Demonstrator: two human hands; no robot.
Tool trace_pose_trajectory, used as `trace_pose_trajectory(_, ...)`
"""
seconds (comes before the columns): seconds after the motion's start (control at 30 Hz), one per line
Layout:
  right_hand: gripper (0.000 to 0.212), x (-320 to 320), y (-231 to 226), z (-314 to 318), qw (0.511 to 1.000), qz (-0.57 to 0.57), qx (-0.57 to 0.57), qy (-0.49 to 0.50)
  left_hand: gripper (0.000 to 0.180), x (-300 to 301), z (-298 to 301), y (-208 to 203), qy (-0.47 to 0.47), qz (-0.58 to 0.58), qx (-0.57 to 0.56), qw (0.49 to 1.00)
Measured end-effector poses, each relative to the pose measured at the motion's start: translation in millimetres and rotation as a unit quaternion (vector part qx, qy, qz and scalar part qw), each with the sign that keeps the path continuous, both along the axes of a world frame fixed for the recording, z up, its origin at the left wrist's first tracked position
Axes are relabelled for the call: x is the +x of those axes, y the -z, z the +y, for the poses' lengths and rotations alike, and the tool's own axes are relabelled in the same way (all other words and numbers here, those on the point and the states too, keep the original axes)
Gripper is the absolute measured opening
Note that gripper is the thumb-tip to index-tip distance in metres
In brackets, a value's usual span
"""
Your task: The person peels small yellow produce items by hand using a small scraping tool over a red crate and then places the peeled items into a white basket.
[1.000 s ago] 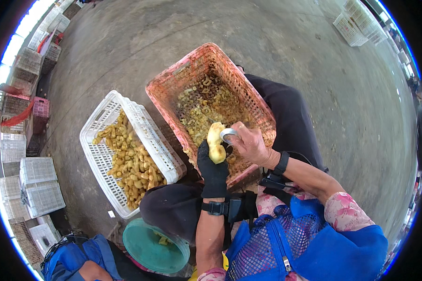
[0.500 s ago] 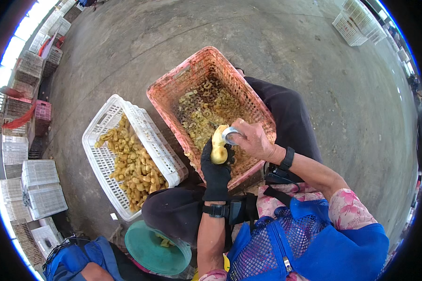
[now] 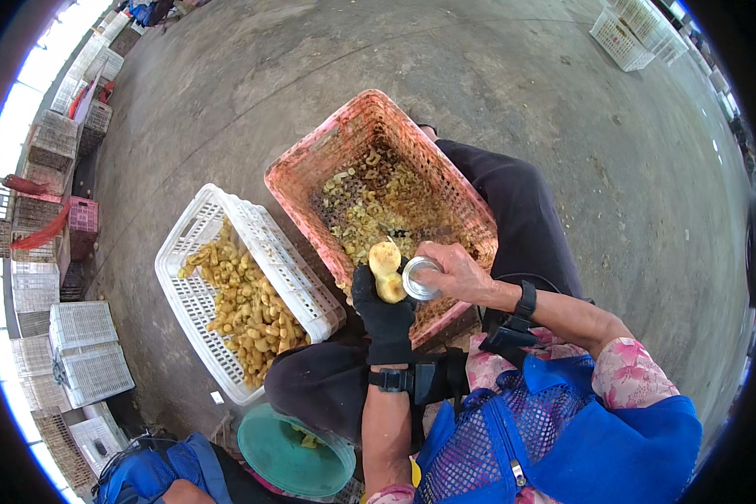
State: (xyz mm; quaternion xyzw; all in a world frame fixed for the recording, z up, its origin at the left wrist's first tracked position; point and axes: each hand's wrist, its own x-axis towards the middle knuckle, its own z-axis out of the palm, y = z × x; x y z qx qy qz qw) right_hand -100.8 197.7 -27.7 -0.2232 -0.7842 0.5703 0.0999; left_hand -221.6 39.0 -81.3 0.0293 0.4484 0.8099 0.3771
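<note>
My left hand (image 3: 384, 312), in a black glove, is closed round the lower part of a pale yellow, knobbly root (image 3: 385, 259) that narrows at its middle. The root stands upright over the near end of a pink, stained crate (image 3: 290, 168). In my bare right hand (image 3: 458, 273) is a round silver metal ring (image 3: 418, 279), its opening facing up, right beside the root. Whether ring and root touch I cannot tell. Yellow and brown scraps (image 3: 370, 210) lie on the bottom of the pink crate.
A white crate (image 3: 265, 235) of yellow-brown knobbly roots (image 3: 248, 311) stands tilted to the left. Below it is a green tub (image 3: 294, 458). Another person in blue (image 3: 164, 475) sits at lower left. Stacked crates (image 3: 88, 336) line the left side; more white crates (image 3: 622, 46) stand far right.
The ring has come down from the root's upper part to beside its lower lobe and turned so its opening shows. The root has been tipped more upright.
</note>
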Motion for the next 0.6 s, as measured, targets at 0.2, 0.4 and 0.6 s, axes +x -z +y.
trace_pose_trajectory(0.2, 0.033, -6.4, 7.1, -8.0, 0.999, 0.002, 0.029, -0.019, 0.042, 2.5, 2.0, 32.2, 0.019, -0.115, 0.075, 0.990)
trace_pose_trajectory(0.4, 0.024, -1.7, 18.8, -4.4, 0.986, -0.040, -0.163, 0.018, 0.044, 12.7, 10.5, 24.7, 0.043, -0.073, 0.067, 0.994)
trace_pose_trajectory(0.6, 0.022, 6.1, 20.7, -4.9, 0.966, -0.088, -0.244, 0.002, 0.042, -9.1, -0.1, 33.4, 0.105, 0.006, 0.017, 0.994)
